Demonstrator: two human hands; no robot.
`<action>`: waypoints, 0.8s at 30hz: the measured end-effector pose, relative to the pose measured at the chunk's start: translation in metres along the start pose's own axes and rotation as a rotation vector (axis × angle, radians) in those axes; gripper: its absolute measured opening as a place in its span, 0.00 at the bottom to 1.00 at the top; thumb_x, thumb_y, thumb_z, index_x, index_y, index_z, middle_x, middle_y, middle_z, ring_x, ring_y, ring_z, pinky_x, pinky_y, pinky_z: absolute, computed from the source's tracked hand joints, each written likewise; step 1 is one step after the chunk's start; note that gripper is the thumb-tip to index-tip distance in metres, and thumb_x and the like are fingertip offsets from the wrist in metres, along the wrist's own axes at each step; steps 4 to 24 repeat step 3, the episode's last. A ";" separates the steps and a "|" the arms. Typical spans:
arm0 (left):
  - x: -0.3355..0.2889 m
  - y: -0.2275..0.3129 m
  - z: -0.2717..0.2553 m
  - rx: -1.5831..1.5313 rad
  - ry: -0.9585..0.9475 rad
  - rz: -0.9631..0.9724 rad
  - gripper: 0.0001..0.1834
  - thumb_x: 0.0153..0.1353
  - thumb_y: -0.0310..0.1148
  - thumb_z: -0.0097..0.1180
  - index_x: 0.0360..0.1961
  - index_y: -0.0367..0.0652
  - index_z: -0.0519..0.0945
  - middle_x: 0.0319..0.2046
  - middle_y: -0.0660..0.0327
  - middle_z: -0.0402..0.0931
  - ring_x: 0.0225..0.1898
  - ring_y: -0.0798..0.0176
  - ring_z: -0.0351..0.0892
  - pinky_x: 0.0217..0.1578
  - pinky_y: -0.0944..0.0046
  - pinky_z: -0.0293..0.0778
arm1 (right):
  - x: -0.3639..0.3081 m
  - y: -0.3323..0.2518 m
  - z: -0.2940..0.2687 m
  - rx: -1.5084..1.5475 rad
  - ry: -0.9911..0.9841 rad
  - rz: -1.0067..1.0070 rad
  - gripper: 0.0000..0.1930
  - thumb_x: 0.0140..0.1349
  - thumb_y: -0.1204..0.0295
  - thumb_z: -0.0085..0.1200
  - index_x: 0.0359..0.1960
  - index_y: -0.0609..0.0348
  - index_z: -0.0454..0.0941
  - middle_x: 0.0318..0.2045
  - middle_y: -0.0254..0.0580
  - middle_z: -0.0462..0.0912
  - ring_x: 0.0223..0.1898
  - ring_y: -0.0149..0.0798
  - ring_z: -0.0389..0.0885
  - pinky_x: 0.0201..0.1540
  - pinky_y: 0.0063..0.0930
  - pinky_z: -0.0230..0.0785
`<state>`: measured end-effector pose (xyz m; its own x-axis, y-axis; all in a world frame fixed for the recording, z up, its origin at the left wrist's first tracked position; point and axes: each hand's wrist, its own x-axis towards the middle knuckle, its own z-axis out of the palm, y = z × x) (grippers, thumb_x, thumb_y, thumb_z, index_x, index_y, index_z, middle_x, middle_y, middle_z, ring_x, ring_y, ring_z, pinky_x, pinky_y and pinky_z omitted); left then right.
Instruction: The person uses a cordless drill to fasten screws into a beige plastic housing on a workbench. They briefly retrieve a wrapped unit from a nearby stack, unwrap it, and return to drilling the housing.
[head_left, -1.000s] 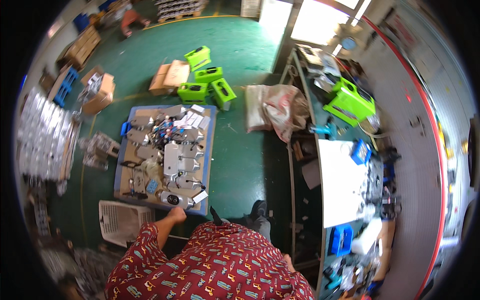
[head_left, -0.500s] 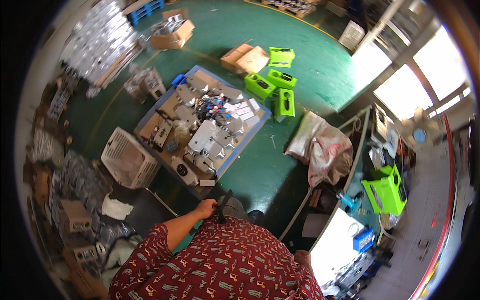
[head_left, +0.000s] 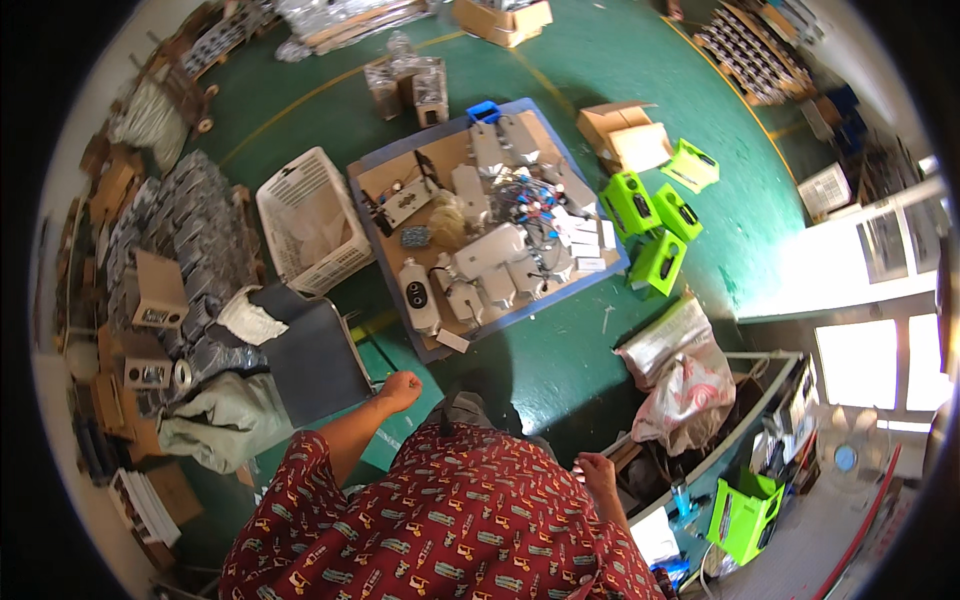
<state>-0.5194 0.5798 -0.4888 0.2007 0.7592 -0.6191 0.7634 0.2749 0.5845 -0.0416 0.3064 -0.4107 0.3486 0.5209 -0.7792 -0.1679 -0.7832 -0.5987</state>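
Note:
My left hand [head_left: 402, 390] hangs before the patterned red shirt [head_left: 450, 520], fingers curled inward. A small dark spot shows at its fingertips; what it holds, if anything, I cannot make out. The hand is nearest to the dark grey chair [head_left: 312, 350], beside its edge. At the right of my body, my right hand [head_left: 597, 470] is closed, with a small pale bit at the fingertips too small to name. It is close to the workbench [head_left: 735, 395] and the white woven sack [head_left: 685, 395]. A black strap [head_left: 446, 420] hangs at my waist.
Ahead, a low table [head_left: 400, 160] carries grey-white housings [head_left: 490, 250], wires [head_left: 525, 200] and small white boxes [head_left: 592, 264]. Left of it stands a white plastic crate [head_left: 350, 250]. Green casings [head_left: 658, 262] and an open carton [head_left: 640, 145] lie to its right. A green casing [head_left: 745, 520] sits on the workbench.
My view has turned left, so the table and casings appear farther right. My left hand has let go of the black strap and moved out from my waist. My right hand now shows more fully.

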 end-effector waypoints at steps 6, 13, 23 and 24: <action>-0.014 0.000 -0.014 -0.068 -0.014 -0.072 0.12 0.58 0.35 0.63 0.41 0.41 0.87 0.37 0.52 0.89 0.39 0.56 0.89 0.42 0.56 0.82 | 0.026 -0.018 0.016 -0.176 -0.136 -0.024 0.14 0.71 0.75 0.59 0.55 0.67 0.83 0.43 0.45 0.90 0.41 0.37 0.90 0.45 0.31 0.85; -0.014 0.000 -0.014 -0.068 -0.014 -0.072 0.12 0.58 0.35 0.63 0.41 0.41 0.87 0.37 0.52 0.89 0.39 0.56 0.89 0.42 0.56 0.82 | 0.026 -0.018 0.016 -0.176 -0.136 -0.024 0.14 0.71 0.75 0.59 0.55 0.67 0.83 0.43 0.45 0.90 0.41 0.37 0.90 0.45 0.31 0.85; -0.014 0.000 -0.014 -0.068 -0.014 -0.072 0.12 0.58 0.35 0.63 0.41 0.41 0.87 0.37 0.52 0.89 0.39 0.56 0.89 0.42 0.56 0.82 | 0.026 -0.018 0.016 -0.176 -0.136 -0.024 0.14 0.71 0.75 0.59 0.55 0.67 0.83 0.43 0.45 0.90 0.41 0.37 0.90 0.45 0.31 0.85; -0.014 0.000 -0.014 -0.068 -0.014 -0.072 0.12 0.58 0.35 0.63 0.41 0.41 0.87 0.37 0.52 0.89 0.39 0.56 0.89 0.42 0.56 0.82 | 0.026 -0.018 0.016 -0.176 -0.136 -0.024 0.14 0.71 0.75 0.59 0.55 0.67 0.83 0.43 0.45 0.90 0.41 0.37 0.90 0.45 0.31 0.85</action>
